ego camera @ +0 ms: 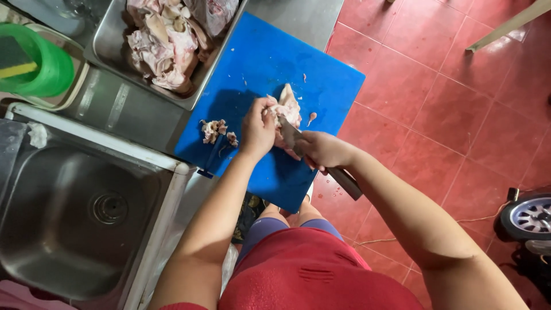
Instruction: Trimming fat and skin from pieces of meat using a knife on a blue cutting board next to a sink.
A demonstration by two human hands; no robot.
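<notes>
At the far left a translucent green plastic tub [43,66] sits inside a pale shallow bowl [73,92], and a green-and-yellow sponge [14,60] lies in the tub. Below them the stainless steel sink basin [51,241] is sunk into the steel surface [123,112], its round drain [109,208] showing at the bottom. Further right, at the top, a rectangular stainless steel tray [112,54] holds a heap of pale pink raw meat pieces [166,40]; what looks like a clear bag at the tray's upper right may hold more meat, though the view cuts it off. The tray's lower right corner rests on the blue plastic cutting board [270,63], which lies on the surface and juts out over the red tiled floor [442,109]. A small pile of meat trimmings [216,131] lies on the board's left part. Just right of it the left hand [258,127] has its grip closed on the pale chunk of raw meat [288,104] at the board's middle, pinning it down. The right hand [326,150] has its grip wrapped around the handle of a broad steel cleaver [290,135], whose blade touches the chunk's near side. A small scrap [311,118] lies just right of the chunk. At the far right edge a wheel with a silver rim [527,217] stands on the floor.
</notes>
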